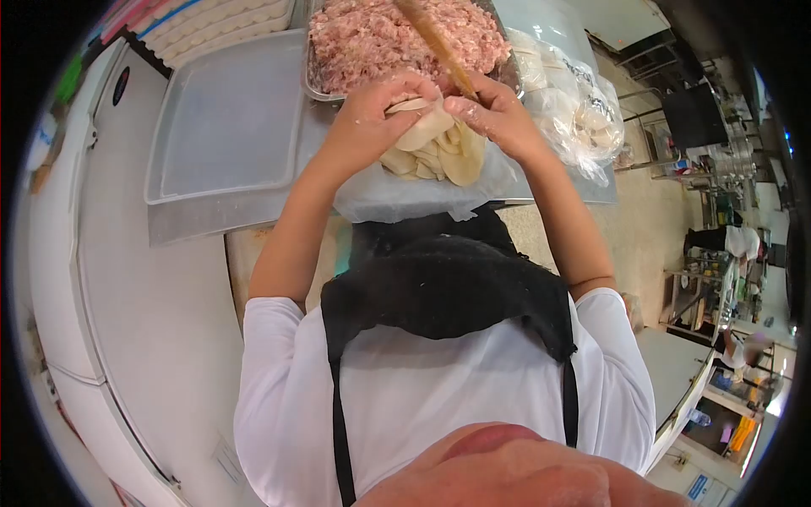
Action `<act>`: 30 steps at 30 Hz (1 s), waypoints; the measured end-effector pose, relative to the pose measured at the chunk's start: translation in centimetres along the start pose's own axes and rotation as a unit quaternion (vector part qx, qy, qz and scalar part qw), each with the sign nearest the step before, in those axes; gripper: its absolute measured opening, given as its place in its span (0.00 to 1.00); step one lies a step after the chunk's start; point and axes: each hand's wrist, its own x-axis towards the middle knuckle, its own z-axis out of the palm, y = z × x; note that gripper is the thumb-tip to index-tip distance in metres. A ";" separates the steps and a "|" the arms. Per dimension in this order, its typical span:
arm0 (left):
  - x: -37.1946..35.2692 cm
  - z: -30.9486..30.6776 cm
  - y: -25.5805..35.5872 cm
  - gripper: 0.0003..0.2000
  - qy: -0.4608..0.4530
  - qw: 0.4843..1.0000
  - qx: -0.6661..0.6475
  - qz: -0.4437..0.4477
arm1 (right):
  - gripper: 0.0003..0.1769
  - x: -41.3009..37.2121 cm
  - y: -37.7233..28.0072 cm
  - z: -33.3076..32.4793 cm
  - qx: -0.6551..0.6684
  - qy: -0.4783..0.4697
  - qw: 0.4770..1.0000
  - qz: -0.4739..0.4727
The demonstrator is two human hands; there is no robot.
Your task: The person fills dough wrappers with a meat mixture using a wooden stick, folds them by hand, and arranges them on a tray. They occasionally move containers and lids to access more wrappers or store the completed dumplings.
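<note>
My left hand (372, 118) pinches a pale, thin dough wrapper (427, 130) between thumb and fingers, above a loose pile of dough wrappers (439, 160). Closed around the lower end of a flat wooden stick (435, 42) is my right hand (500, 118), its thumb close to the edge of the same wrapper. The stick slants up and left over a tray (317, 89) full of pink minced meat (372, 42). White flecks show on my fingers. Whether the wrapper has any filling inside is hidden from this angle.
To the left lies a translucent plastic tray (224, 127), with stacked trays of round white pieces (215, 29) behind it. Clear bags of pale dough (574, 97) sit at the right. A white freezer (144, 253) flanks me on the left. People are in the far-right background.
</note>
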 end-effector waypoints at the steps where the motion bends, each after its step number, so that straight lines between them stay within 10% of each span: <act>1: 0.1 0.1 0.6 0.08 -0.006 1.000 -0.016 -0.017 | 0.16 0.0 -0.3 0.0 -0.003 -0.008 1.000 0.013; 12: 0.0 -1.7 2.1 0.13 -0.029 0.991 0.129 -0.007 | 0.15 -1.1 -1.0 -3.0 0.031 -0.037 0.994 0.096; 27: 0.4 -2.0 0.9 0.14 -0.028 0.968 0.141 -0.205 | 0.13 -2.9 3.8 -12.2 -0.183 0.004 0.983 -0.033; 30: 0.8 -2.9 -1.3 0.15 -0.037 0.976 -0.110 -0.182 | 0.12 -5.3 0.8 -12.8 -0.177 -0.003 0.983 0.036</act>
